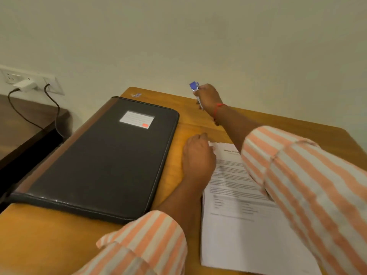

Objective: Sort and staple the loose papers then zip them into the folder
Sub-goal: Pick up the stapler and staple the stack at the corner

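Observation:
A stack of printed white papers (236, 225) lies on the wooden table (59, 231) at the right. My left hand (197, 155) rests on the stack's top left corner, fingers curled over it. My right hand (208, 96) is stretched out above the table's far edge, closed around a blue stapler (194, 86) held upright off the surface. A closed black zip folder (103, 161) with a white label lies flat to the left of the papers, apart from both hands.
A wall runs right behind the table's far edge. A small sticker (136, 95) sits at the far corner. At the left stands a darker lower table (25, 124), with a wall socket, a white charger (24, 85) and black cables.

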`<state>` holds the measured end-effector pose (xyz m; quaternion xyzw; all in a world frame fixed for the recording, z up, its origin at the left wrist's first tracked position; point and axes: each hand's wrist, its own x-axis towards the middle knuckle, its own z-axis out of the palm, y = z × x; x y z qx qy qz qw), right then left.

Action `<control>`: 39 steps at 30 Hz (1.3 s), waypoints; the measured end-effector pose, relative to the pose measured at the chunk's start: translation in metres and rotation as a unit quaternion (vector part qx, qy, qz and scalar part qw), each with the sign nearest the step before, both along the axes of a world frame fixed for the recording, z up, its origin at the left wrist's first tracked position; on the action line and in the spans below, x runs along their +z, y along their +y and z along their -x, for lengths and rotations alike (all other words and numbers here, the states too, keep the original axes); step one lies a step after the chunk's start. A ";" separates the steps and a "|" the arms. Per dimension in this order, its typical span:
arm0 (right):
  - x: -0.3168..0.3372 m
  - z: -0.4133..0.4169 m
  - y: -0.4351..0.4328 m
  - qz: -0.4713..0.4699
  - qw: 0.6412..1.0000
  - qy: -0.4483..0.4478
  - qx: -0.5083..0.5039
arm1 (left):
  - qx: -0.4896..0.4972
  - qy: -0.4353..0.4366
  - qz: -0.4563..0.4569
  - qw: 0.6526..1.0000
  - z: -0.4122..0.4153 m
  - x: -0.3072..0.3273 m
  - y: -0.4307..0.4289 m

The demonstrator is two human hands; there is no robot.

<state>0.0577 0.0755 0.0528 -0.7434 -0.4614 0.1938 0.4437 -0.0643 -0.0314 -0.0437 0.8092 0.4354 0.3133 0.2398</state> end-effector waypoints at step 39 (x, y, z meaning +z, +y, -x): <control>-0.047 -0.025 -0.221 -0.031 0.955 -0.158 -0.249 | -0.027 -0.202 0.246 0.948 0.008 0.057 -0.027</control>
